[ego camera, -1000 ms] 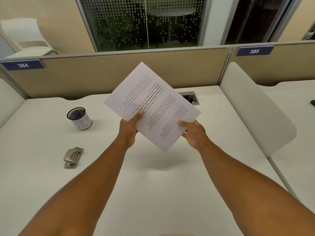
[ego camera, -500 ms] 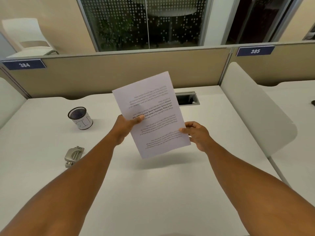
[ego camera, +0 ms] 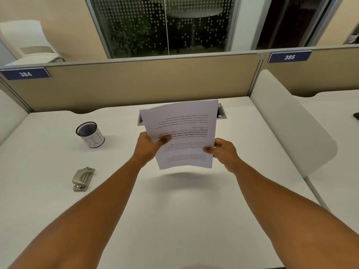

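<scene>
A white printed sheet of paper (ego camera: pixel 182 123) hangs in the air above the middle of the white desk (ego camera: pixel 174 220), its text upside down to me. My left hand (ego camera: pixel 149 146) pinches its left edge, thumb on the printed face. At the lower right edge my right hand (ego camera: pixel 223 152) pinches the sheet, thumb on top. The sheet bows slightly and casts a shadow on the desk below.
A black mesh cup with a white label (ego camera: pixel 90 134) stands at the left. A metal hole punch (ego camera: pixel 83 178) lies nearer me on the left. A cable slot (ego camera: pixel 221 113) sits behind the paper. Beige partitions (ego camera: pixel 136 82) and a white divider (ego camera: pixel 291 121) bound the desk.
The sheet has turned clockwise from a diagonal tilt to nearly square with me. Both hands kept hold of it and moved slightly away from me.
</scene>
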Demonstrator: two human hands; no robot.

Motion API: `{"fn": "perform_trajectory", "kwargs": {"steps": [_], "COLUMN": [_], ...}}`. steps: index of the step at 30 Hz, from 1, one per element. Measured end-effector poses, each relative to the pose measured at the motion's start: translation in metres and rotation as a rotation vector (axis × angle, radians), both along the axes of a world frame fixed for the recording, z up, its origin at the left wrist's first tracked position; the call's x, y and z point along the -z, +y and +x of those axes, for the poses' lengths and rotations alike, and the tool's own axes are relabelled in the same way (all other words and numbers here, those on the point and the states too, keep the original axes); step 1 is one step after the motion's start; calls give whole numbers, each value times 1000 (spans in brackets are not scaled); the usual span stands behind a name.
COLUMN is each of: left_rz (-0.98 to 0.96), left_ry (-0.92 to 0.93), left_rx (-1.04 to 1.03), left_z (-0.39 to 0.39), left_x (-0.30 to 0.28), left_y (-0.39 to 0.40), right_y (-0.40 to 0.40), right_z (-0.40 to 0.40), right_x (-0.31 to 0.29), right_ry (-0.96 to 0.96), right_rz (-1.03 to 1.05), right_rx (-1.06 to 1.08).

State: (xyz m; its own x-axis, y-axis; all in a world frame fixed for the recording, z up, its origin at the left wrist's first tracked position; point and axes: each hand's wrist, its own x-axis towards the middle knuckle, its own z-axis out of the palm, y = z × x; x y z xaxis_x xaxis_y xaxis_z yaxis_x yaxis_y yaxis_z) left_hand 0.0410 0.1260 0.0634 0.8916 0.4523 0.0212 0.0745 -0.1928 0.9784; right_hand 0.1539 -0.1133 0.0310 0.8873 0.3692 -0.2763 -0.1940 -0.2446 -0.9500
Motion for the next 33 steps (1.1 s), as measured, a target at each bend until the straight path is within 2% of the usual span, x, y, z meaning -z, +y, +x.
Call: {"fn": "perform_trajectory", "kwargs": {"steps": [7,14,33], "left_rz": [9,21,-6], "left_ry": [20,176,168], "left_rx": [-12,30,3], "left_z": [3,0,1], "left_x": [5,16,18], "left_y": [-5,0,7], "right_y": [-2,0,2], "right_z": [1,-2,-1], "right_x": [1,2,-4], "right_ry": [-45,-76,-119], "right_rz": [-73,-126,-105], "right_rx": [-6,-19,-24]}}
